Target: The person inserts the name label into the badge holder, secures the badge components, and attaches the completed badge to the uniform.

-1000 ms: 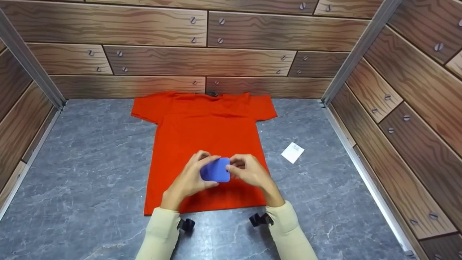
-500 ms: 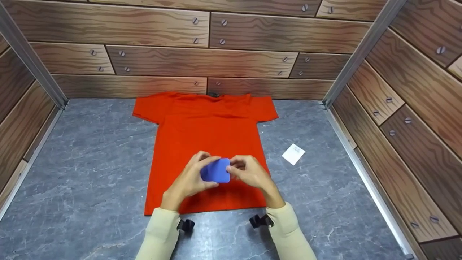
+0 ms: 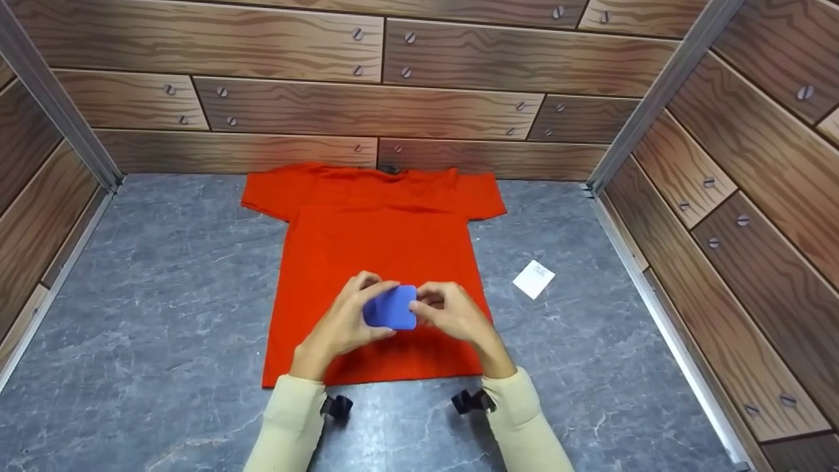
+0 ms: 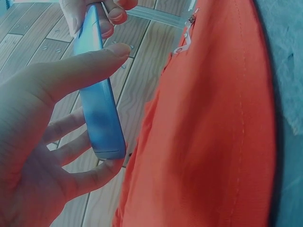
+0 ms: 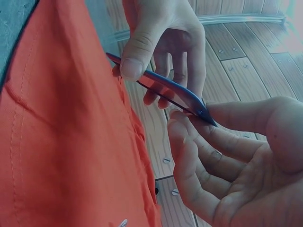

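Note:
A small blue flat object with rounded corners, its kind not clear, is held up above the lower part of a red T-shirt. My left hand grips it from the left by its upper and lower edges. At its right edge, my right hand pinches it between thumb and fingers. In the left wrist view the blue object looks thin, with a fine line across its near end. The right wrist view shows the blue object edge-on, with two dark edges and a lighter strip between them.
The T-shirt lies spread out on a grey marbled surface, its collar by the back wall. A small white square card with faint print lies right of the shirt. Wood-patterned walls with metal corner rails enclose the surface.
Both hands keep the same hold on the blue object. The head view has shifted very slightly; the shirt and white card stay in place.

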`<move>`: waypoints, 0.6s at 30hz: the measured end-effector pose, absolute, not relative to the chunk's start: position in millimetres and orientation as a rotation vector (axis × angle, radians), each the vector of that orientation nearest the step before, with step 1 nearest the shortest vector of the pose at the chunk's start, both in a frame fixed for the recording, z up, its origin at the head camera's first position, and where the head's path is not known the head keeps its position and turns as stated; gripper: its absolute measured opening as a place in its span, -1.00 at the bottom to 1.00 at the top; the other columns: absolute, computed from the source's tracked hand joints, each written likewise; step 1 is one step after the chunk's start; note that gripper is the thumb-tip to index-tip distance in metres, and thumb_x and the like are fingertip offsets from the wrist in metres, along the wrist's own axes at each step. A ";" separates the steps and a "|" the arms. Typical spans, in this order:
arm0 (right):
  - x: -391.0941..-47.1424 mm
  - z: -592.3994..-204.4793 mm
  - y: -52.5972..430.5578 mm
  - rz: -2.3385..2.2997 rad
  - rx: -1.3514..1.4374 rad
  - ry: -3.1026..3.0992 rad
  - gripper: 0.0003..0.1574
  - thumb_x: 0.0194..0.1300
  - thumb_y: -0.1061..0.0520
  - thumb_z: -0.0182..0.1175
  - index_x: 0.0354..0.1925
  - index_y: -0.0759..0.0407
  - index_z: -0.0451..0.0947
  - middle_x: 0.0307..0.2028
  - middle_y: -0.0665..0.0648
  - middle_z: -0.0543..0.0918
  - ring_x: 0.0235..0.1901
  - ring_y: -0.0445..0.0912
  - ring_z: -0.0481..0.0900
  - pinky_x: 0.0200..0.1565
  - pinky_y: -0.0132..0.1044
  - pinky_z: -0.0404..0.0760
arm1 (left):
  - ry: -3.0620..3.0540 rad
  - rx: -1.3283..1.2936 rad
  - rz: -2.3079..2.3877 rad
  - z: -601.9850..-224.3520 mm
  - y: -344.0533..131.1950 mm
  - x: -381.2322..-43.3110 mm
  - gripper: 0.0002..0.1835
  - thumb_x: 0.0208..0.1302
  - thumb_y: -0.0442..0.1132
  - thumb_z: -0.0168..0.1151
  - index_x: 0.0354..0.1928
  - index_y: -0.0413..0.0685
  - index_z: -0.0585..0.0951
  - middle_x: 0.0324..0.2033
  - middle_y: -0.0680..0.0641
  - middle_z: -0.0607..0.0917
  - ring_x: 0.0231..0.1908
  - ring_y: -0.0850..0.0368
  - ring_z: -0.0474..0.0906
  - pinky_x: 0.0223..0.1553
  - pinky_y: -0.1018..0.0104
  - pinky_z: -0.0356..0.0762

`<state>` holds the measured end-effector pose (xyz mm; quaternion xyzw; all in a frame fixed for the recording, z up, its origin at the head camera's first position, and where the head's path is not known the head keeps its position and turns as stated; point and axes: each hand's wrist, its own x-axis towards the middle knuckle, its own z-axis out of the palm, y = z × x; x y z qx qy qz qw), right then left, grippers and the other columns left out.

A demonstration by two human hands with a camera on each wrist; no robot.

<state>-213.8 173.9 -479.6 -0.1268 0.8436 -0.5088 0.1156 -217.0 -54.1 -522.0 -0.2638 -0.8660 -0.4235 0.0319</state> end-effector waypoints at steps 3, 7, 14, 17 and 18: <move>-215.2 -478.9 174.1 -1.481 -0.364 2.473 -0.73 0.43 0.18 0.29 -0.01 0.34 0.68 -0.20 0.32 0.76 -0.33 -0.02 0.71 -0.18 -0.15 0.78 | -2.676 -0.813 -1.293 -521.1 -53.9 -218.4 -0.27 0.07 -0.15 0.64 0.34 0.14 0.58 0.19 -0.10 0.49 0.23 -0.12 0.44 0.17 -0.10 0.66; -214.3 -480.4 174.0 -1.475 -0.356 2.464 -0.73 0.43 0.18 0.29 -0.01 0.34 0.67 -0.20 0.31 0.76 -0.33 -0.01 0.71 -0.18 -0.18 0.77 | -2.689 -0.800 -1.295 -521.3 -53.8 -216.9 -0.26 0.07 -0.15 0.64 0.34 0.16 0.58 0.20 -0.10 0.49 0.23 -0.11 0.43 0.17 -0.08 0.66; -213.4 -480.2 174.6 -1.487 -0.365 2.450 -0.75 0.44 0.18 0.28 -0.03 0.35 0.67 -0.20 0.32 0.77 -0.33 -0.02 0.71 -0.16 -0.12 0.78 | -2.686 -0.808 -1.298 -522.0 -52.5 -216.6 -0.25 0.07 -0.16 0.64 0.35 0.17 0.57 0.20 -0.08 0.49 0.24 -0.10 0.42 0.16 -0.07 0.66; -214.5 -480.8 174.2 -1.480 -0.363 2.459 -0.75 0.44 0.18 0.28 -0.03 0.35 0.67 -0.19 0.32 0.77 -0.32 -0.01 0.72 -0.15 -0.10 0.78 | -2.688 -0.815 -1.283 -521.5 -52.7 -216.7 -0.25 0.07 -0.15 0.63 0.36 0.17 0.56 0.20 -0.08 0.49 0.24 -0.09 0.42 0.17 -0.06 0.66; -214.9 -481.1 174.1 -1.479 -0.362 2.462 -0.75 0.44 0.18 0.28 -0.03 0.34 0.67 -0.19 0.32 0.77 -0.32 -0.01 0.72 -0.15 -0.09 0.79 | -2.689 -0.815 -1.280 -521.3 -52.8 -216.8 -0.25 0.08 -0.15 0.63 0.36 0.17 0.56 0.20 -0.08 0.49 0.24 -0.09 0.42 0.17 -0.06 0.66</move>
